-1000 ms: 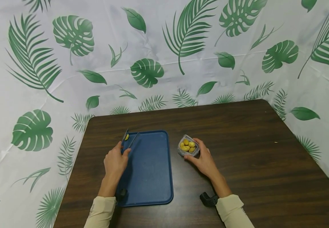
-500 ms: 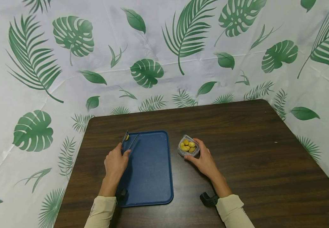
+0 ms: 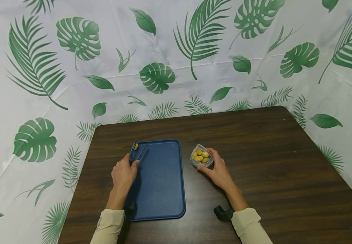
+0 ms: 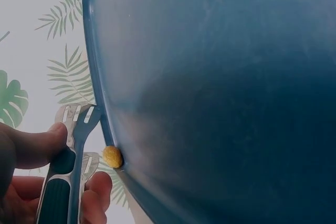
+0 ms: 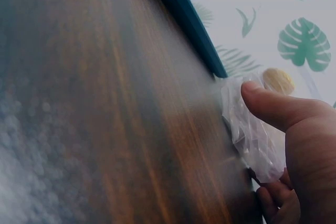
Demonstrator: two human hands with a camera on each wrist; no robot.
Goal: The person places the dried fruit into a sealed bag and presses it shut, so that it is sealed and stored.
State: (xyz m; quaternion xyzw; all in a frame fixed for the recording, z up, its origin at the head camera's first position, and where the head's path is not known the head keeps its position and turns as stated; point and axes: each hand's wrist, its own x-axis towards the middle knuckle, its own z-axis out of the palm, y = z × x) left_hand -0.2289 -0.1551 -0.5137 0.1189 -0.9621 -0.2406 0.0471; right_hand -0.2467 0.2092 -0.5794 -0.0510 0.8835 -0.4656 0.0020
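My left hand (image 3: 124,173) grips metal tongs over the left side of a blue tray (image 3: 159,183). In the left wrist view the tongs (image 4: 79,129) have a slotted head and dark grips, their arms spread apart. A yellow, nugget-like piece (image 4: 112,157) lies in the tray's far left corner, close to the tongs; whether they touch it I cannot tell. Right of the tray, my right hand (image 3: 219,173) holds a clear plastic bag (image 5: 254,140) from its right side, thumb in front. Several yellow pieces (image 3: 199,157) fill the bag's open top.
The dark wooden table (image 3: 270,162) extends right of the bag, with a tiny pale speck (image 3: 295,152) on it. Behind hangs a white cloth (image 3: 109,44) printed with green leaves. Black wrist straps (image 3: 223,213) sit near both cuffs.
The tips of the tongs have come slightly down and toward me, near the tray's corner. My right hand and the bag stay where they were.
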